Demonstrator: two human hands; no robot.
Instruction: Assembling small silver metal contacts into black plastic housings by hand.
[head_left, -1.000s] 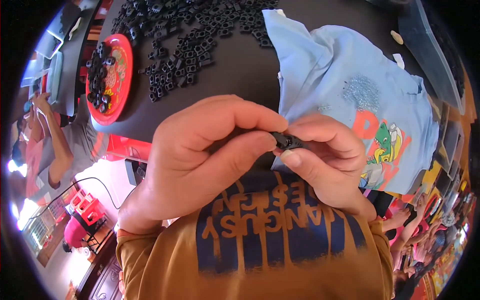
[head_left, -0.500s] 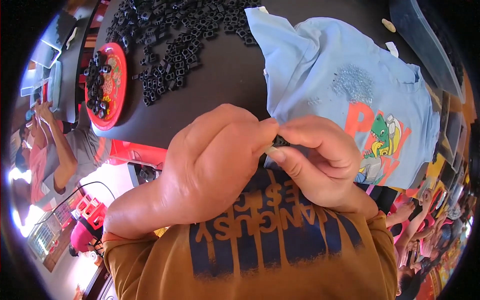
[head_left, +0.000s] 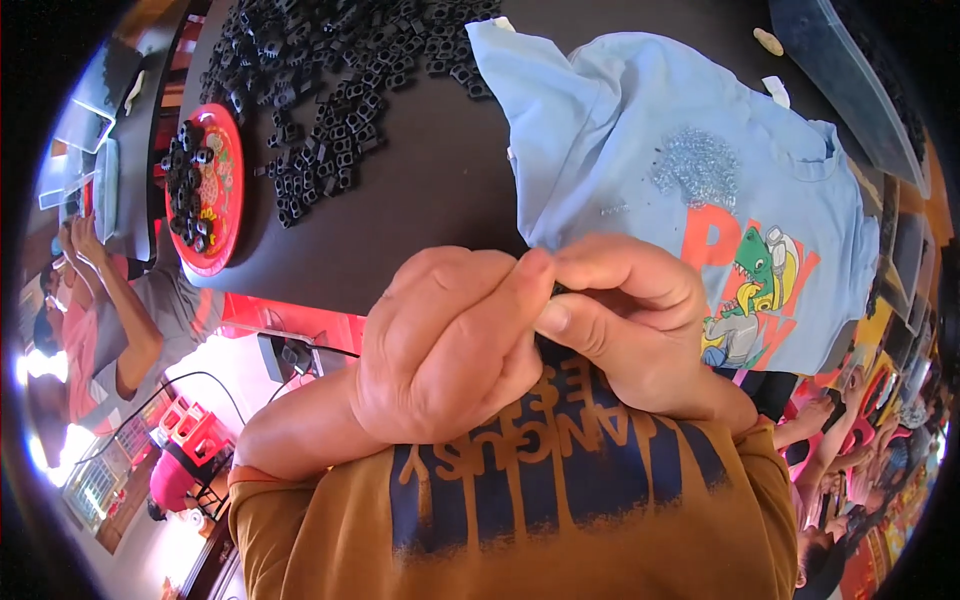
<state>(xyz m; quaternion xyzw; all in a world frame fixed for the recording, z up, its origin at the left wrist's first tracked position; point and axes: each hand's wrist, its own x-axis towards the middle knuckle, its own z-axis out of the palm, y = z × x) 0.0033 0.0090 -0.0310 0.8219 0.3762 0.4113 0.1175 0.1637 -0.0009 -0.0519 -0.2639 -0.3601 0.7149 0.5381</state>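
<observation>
My left hand point(head_left: 450, 340) and my right hand point(head_left: 635, 305) meet in front of my chest, over the table's near edge. Between their pinched fingertips is a small black plastic part point(head_left: 559, 288), mostly covered by the fingers. The right thumb and forefinger close on it from one side, and the left fingers press in from the other. Beyond my right hand a light blue T-shirt point(head_left: 580, 130) with a cartoon dinosaur print lies spread on the table. A patch of tiny, shiny, clear-looking pieces point(head_left: 697, 165) rests on the cloth.
Many loose black plastic parts point(head_left: 330, 130) cover the dark table's point(head_left: 430, 190) far left. A red plate point(head_left: 232, 190) at the left edge holds more. At far right stands a clear plastic bin point(head_left: 850, 80), near a small pale object point(head_left: 768, 41). Other people sit at both sides.
My left hand has turned and drawn slightly nearer to me, its fingertips closing further over the black part. Less of the part shows now. The view has shifted slightly.
</observation>
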